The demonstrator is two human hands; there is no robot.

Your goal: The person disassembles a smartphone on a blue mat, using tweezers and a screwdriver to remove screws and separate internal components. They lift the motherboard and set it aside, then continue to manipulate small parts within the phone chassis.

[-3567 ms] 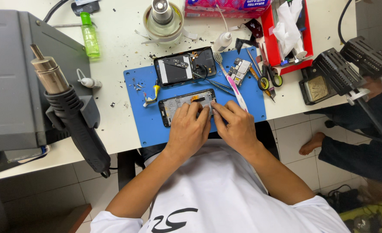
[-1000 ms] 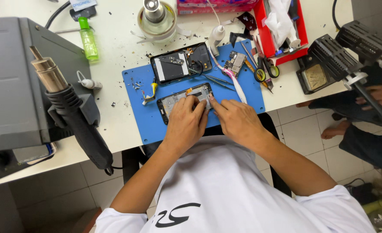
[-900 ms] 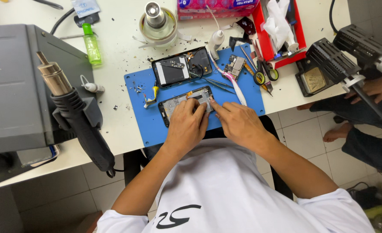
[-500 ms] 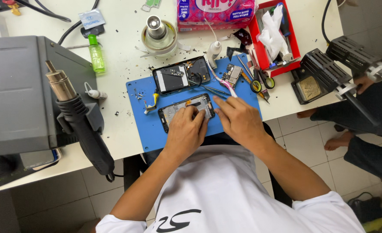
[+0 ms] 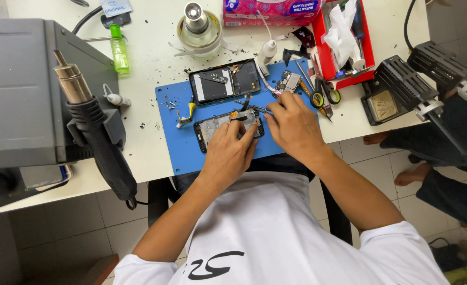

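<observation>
Blue is the mat (image 5: 180, 153) on the white table (image 5: 149, 63), and an open phone (image 5: 217, 126) is lying on it. The left hand (image 5: 228, 153) is pressing down on the near end of the phone, fingers flat, not wrapped around it. The right hand (image 5: 294, 124) is sitting just beside the phone's right end, pinching thin tweezers (image 5: 252, 107) whose tip is pointing over the phone's top edge. A second open phone (image 5: 224, 82) is lying farther back on the mat. A black heat gun (image 5: 93, 129) is resting at the left.
</observation>
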